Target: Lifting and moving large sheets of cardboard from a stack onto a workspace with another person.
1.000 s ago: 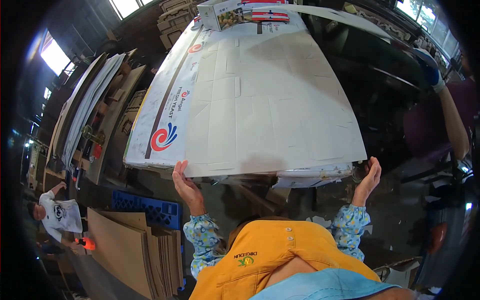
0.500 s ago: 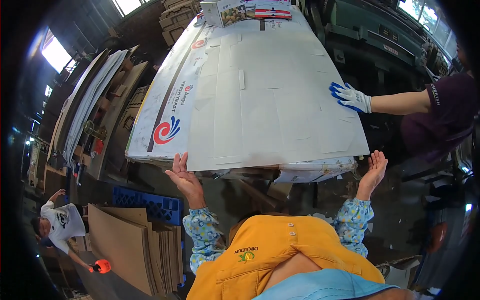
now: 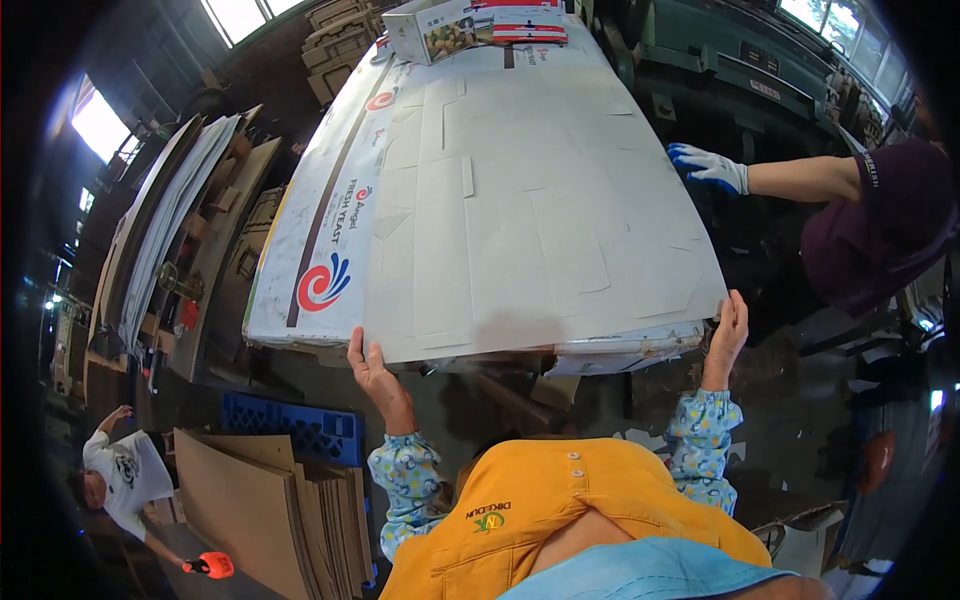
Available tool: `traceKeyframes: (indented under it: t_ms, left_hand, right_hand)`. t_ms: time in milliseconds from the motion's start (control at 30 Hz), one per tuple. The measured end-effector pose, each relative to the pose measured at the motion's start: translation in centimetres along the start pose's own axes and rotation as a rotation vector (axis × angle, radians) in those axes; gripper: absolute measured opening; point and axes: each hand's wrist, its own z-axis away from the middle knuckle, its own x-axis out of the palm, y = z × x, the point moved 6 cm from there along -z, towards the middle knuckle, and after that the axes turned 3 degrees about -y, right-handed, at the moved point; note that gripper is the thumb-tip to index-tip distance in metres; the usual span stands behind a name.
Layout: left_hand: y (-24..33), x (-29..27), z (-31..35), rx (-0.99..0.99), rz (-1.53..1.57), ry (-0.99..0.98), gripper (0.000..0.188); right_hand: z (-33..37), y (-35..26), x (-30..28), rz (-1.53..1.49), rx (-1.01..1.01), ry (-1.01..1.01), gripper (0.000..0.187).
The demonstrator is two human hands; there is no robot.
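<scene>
A large white cardboard sheet (image 3: 500,230) with several cut slits and flap outlines lies on a big printed white stack (image 3: 275,320). My left hand (image 3: 383,392) is at the sheet's near left corner, its fingers stretched up along the edge and the thumb apart. At the near right corner my right hand (image 3: 727,340) stands upright, fingers extended against the side. Neither hand shows a grip around the sheet. Across on the right, a co-worker's hand in a white and blue glove (image 3: 712,168) hovers beside the sheet's right edge.
A small printed box (image 3: 430,32) and red-and-white packs (image 3: 530,25) sit at the stack's far end. Brown cardboard sheets (image 3: 240,490) and a blue pallet (image 3: 295,425) stand at lower left. Another person (image 3: 130,480) holds a red object (image 3: 215,565). Green machinery (image 3: 720,70) borders the far right.
Both my hands have moved in to the sheet's near corners. The sheet has shifted slightly nearer and left in view. The co-worker's gloved hand has come off the sheet.
</scene>
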Motion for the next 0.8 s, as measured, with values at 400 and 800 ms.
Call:
traceKeyframes:
  t_ms: [400,800]
  left_hand:
    - [-0.5,-0.2,-0.2,0.128,-0.254,0.080,0.028]
    - [-0.2,0.0,0.2,-0.003,-0.067,0.055,0.028]
  right_hand:
    - [-0.5,1.6,0.5,0.109,0.025,0.008,0.031]
    - [0.4,1.1,0.8,0.100,-0.005,0.063,0.032]
